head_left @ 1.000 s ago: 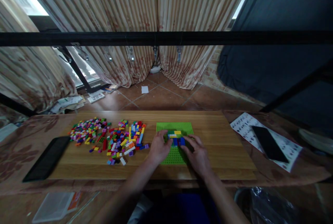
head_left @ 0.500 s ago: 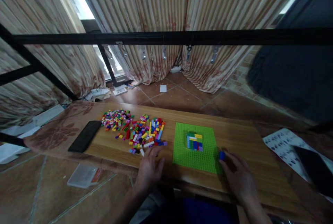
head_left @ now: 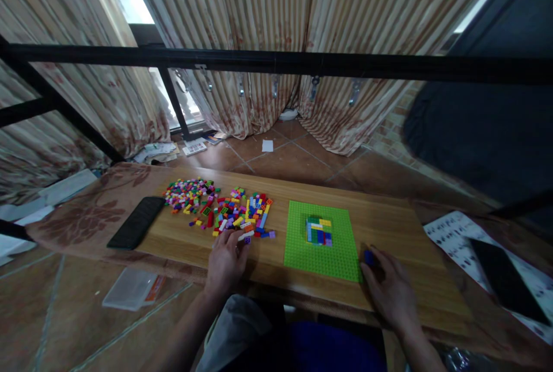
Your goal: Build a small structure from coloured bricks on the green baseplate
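A green baseplate point(head_left: 341, 261) lies on the wooden board, with a small multicoloured brick build point(head_left: 319, 231) on it. Beside the plate's right edge, my right hand point(head_left: 391, 285) is closed on a dark blue toy brick point(head_left: 368, 257) between thumb and fingers. My left hand point(head_left: 228, 259) is at the front edge of the loose brick pile point(head_left: 235, 213), thumb and index finger apart. Its fingertips hang over the bricks there; whether they touch any I cannot tell. A purple brick point(head_left: 247, 240) lies close to that hand.
Smaller bricks point(head_left: 190, 193) form a second heap further left, near a black rectangular case point(head_left: 136, 222). On the right a dark phone point(head_left: 505, 277) rests on a printed sheet point(head_left: 451, 239). A clear plastic box point(head_left: 129, 289) is on the floor. A black bar point(head_left: 276, 63) crosses above the board.
My left hand has moved left, to the near edge of the brick pile. My right hand still holds the blue brick beside the plate. The camera view has shifted slightly.
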The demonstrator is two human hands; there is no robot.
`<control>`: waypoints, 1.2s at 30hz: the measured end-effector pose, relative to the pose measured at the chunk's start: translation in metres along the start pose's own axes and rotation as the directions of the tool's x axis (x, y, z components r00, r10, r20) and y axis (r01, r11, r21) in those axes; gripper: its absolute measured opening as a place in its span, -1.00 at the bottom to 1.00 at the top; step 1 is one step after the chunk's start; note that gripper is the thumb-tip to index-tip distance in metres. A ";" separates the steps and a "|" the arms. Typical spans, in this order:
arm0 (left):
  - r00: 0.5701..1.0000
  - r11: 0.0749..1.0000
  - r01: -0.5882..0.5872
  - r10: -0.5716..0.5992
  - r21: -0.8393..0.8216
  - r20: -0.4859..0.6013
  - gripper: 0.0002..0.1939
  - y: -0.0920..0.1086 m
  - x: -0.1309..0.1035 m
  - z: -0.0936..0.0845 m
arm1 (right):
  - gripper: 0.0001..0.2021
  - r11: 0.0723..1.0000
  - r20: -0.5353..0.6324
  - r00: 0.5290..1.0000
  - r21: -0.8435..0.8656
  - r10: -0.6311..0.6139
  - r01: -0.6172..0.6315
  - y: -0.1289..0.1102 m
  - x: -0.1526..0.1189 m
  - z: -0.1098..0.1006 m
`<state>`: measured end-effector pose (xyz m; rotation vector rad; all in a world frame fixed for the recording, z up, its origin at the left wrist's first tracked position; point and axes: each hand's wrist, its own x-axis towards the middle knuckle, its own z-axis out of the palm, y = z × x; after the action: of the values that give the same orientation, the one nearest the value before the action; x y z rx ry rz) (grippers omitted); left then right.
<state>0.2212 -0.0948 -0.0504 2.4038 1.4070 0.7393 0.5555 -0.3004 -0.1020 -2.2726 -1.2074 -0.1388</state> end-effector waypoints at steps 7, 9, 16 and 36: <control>0.998 0.992 -0.065 0.066 0.104 -0.008 -0.76 -0.010 0.003 0.007 | -0.52 0.999 -0.024 0.999 -0.013 -0.044 0.044 -0.005 0.001 -0.001; 0.997 0.990 -0.074 0.075 0.122 -0.006 -0.76 -0.012 0.004 0.008 | -0.54 0.999 -0.035 0.998 -0.004 -0.051 0.051 -0.006 0.001 -0.001; 0.996 0.985 -0.087 0.090 0.151 -0.015 -0.75 -0.011 0.006 0.008 | -0.55 0.998 -0.065 0.997 0.016 -0.052 0.053 -0.007 0.001 -0.001; 0.994 0.992 -0.100 0.098 0.072 0.040 -0.78 -0.008 0.011 0.001 | -0.49 0.999 -0.038 0.999 0.032 0.009 -0.008 -0.002 -0.002 0.000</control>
<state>0.2199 -0.0814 -0.0521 2.5463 1.3318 0.6737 0.5523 -0.3012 -0.1016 -2.2374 -1.1728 -0.1575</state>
